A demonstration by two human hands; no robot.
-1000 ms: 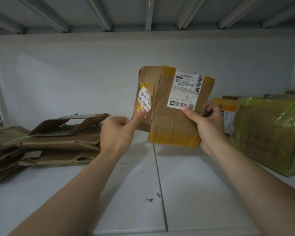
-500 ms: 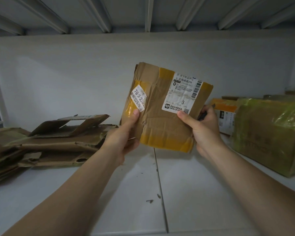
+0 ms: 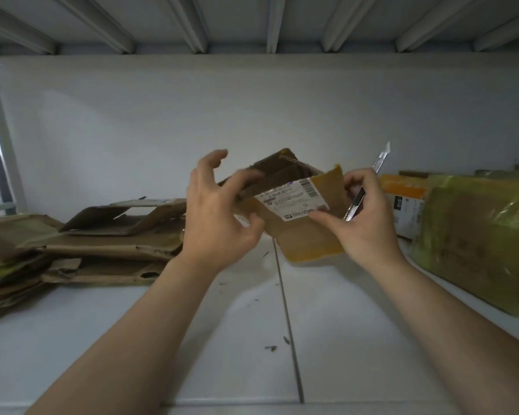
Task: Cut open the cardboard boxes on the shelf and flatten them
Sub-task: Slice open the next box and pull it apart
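One cardboard box, right fingers pinching its labelled face and knife, left fingers curled over its left edge.

Box: brown cardboard, yellow tape bands. Label: white, black print and barcode. Knife: silver. Shelf: pale grey-white. Flattened pile: brown, some green. Package at right: brown under greenish wrap.

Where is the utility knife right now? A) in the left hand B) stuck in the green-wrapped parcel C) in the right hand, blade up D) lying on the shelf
C: the right hand grips the utility knife, blade pointing up, while its thumb pinches the box; the left hand holds only the box.
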